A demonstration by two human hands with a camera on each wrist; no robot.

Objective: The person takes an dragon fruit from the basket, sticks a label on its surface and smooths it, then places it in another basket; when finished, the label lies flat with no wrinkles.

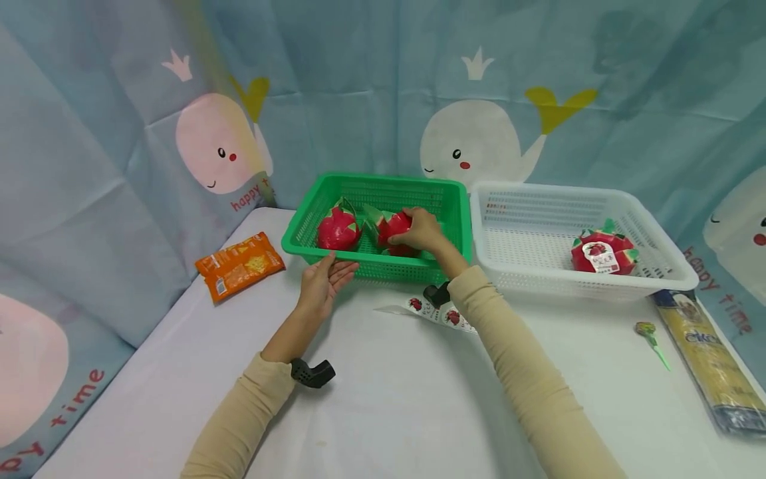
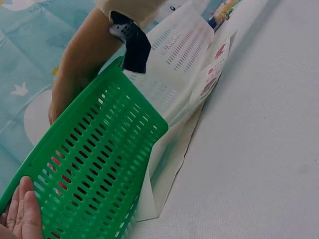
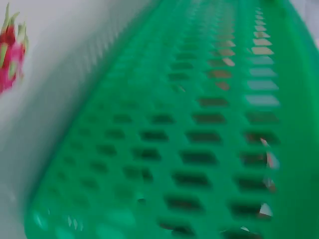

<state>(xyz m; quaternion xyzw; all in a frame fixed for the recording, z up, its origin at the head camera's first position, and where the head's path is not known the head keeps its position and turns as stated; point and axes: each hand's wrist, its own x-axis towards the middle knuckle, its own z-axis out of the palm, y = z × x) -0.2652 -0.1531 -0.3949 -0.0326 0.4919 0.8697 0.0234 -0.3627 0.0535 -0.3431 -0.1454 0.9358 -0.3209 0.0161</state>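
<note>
In the head view, the green basket (image 1: pixel 383 266) holds red dragon fruits with green tips. My right hand (image 1: pixel 421 233) reaches over its front rim and grips one dragon fruit (image 1: pixel 389 225), thumb on the near side. Another dragon fruit (image 1: pixel 338 230) lies at the basket's left end. My left hand (image 1: pixel 321 286) is at the front left, its fairly straight fingers touching the basket's outer wall below the rim. The left wrist view shows those fingers (image 2: pixel 30 214) against the slotted wall. The right wrist view is mostly blurred green wall (image 3: pixel 149 119), with the right hand hidden.
A white basket (image 1: pixel 538 285) with a stickered dragon fruit (image 1: pixel 622 258) stands right beside the green one. A strip of stickers (image 1: pixel 431 311) lies in front. An orange snack packet (image 1: pixel 241 265) is at left; a lollipop (image 1: pixel 653 342) and a yellow packet (image 1: pixel 712 359) are at right.
</note>
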